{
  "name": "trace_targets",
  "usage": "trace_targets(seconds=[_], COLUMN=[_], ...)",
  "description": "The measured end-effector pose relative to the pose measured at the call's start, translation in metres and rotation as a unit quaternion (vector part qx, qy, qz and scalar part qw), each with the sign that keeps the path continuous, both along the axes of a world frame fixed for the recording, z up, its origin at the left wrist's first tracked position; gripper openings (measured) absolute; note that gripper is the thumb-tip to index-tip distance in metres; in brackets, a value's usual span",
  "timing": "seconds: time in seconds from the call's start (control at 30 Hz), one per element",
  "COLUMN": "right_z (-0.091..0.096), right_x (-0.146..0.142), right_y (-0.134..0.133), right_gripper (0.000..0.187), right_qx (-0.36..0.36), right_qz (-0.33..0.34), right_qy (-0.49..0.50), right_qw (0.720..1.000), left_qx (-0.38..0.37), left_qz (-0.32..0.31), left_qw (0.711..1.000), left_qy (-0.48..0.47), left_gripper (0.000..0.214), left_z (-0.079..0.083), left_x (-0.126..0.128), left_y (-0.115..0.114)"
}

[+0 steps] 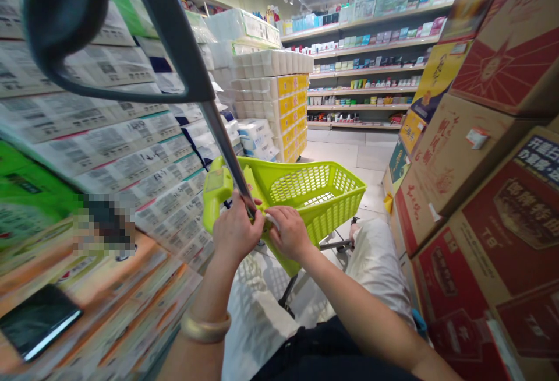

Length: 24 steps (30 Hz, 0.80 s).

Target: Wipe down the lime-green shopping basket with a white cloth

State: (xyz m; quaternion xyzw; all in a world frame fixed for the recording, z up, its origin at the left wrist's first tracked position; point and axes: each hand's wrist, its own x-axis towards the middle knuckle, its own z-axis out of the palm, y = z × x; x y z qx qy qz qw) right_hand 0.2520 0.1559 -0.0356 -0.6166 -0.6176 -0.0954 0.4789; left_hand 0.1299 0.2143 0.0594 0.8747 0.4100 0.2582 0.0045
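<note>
My left hand (236, 226), with a gold bangle on its wrist, is wrapped round the lower part of a metal pole (225, 142). The pole slants up to the left and ends in a big dark grey looped handle (174, 37). Close beside it, my right hand (288, 232) has its fingers curled in near the pole's low end; a small pale thing shows at its fingertips, too little to name. Just beyond both hands stands a lime green shopping cart (336, 194) with a perforated basket. The pole's bottom end is hidden by my hands and the cart.
Stacked paper packs (109, 119) rise on the left. A black phone (39, 320) lies on orange-edged packs. Cardboard cartons (471, 154) are piled on the right. Goods shelves (362, 72) line the back, beyond a tiled floor (340, 151). My legs flank the cart.
</note>
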Motion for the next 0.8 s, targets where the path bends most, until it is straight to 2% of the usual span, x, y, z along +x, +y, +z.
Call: trace_targets(seconds=[0.1, 0.2, 0.37, 0.43, 0.53, 0.67, 0.73, 0.8], right_z=[-0.007, -0.005, 0.008, 0.008, -0.003, -0.018, -0.018, -0.013], right_x=[0.016, 0.013, -0.024, -0.028, -0.011, 0.021, 0.023, 0.013], right_y=[-0.006, -0.006, 0.006, 0.008, 0.003, -0.005, -0.006, -0.003], right_gripper=[0.035, 0.034, 0.031, 0.032, 0.034, 0.033, 0.031, 0.031], right_qx=[-0.027, -0.036, 0.01, 0.028, 0.028, -0.011, -0.028, -0.031], right_qz=[-0.06, -0.101, -0.023, -0.006, -0.002, -0.079, -0.115, -0.123], right_qy=[0.02, 0.043, 0.035, 0.025, 0.006, 0.033, 0.051, 0.064], right_qw=[0.998, 0.993, 0.999, 0.999, 1.0, 0.996, 0.992, 0.99], left_qx=[0.004, 0.004, 0.025, 0.036, 0.037, 0.04, 0.048, 0.054], left_qz=[0.004, 0.018, 0.06, 0.068, 0.063, 0.057, 0.063, 0.071], left_qw=[1.0, 1.0, 0.998, 0.997, 0.996, 0.996, 0.996, 0.995], left_qy=[0.008, 0.009, 0.022, 0.03, 0.041, 0.049, 0.047, 0.045], left_gripper=[0.035, 0.038, 0.051, 0.053, 0.053, 0.052, 0.054, 0.057], left_z=[0.001, 0.001, -0.003, -0.004, -0.003, -0.002, -0.003, -0.004], left_x=[0.001, 0.005, 0.009, 0.009, 0.006, 0.006, 0.007, 0.008], left_y=[-0.002, -0.004, -0.004, -0.003, -0.002, -0.003, -0.004, -0.004])
